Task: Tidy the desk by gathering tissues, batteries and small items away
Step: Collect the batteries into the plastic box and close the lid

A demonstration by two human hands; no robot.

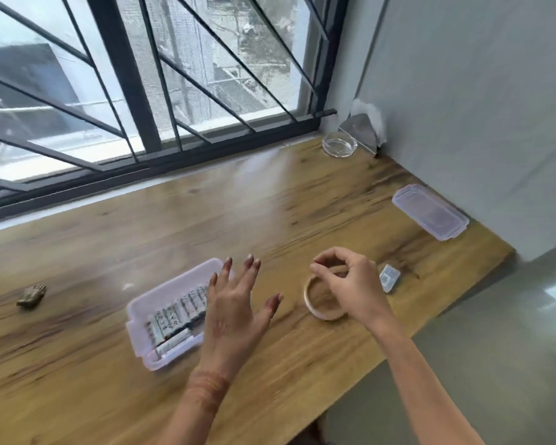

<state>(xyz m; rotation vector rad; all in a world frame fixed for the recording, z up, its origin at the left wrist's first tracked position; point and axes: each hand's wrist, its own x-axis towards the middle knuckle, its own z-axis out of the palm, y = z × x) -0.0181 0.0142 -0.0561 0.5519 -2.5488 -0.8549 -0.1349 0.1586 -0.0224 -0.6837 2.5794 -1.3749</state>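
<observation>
Batteries (pixel 177 319) lie packed side by side in a clear plastic box (pixel 170 293) near the front edge of the tabletop (pixel 206 213), roughly at its middle. One battery lies crosswise along the box's near side. Left hand (pixel 235 313) hovers over the right end of that box, palm down, fingers spread wide and holding nothing. Just to the right of the box sits a small round wooden bowl (pixel 323 303); whether it holds anything cannot be told through the blur. Right hand (pixel 350 281) hangs over the bowl's far rim, its grip pinched together, thumb against fingertips; what it pinches, if anything, is too small and blurred to tell. Beside that hand, toward the right edge of the tabletop, lies a small pale rectangular item (pixel 389 277), partly hidden by the hand. Farther back along the right edge, against the wall, rests the clear lid (pixel 430 211), flat and well apart from the box. In the far right corner stands a glass ashtray (pixel 339 145) and, just beside it, a metal napkin holder (pixel 361 131) with white tissues (pixel 371 112) in it. Near the left edge lies a small brass-coloured figurine (pixel 32 295)
</observation>
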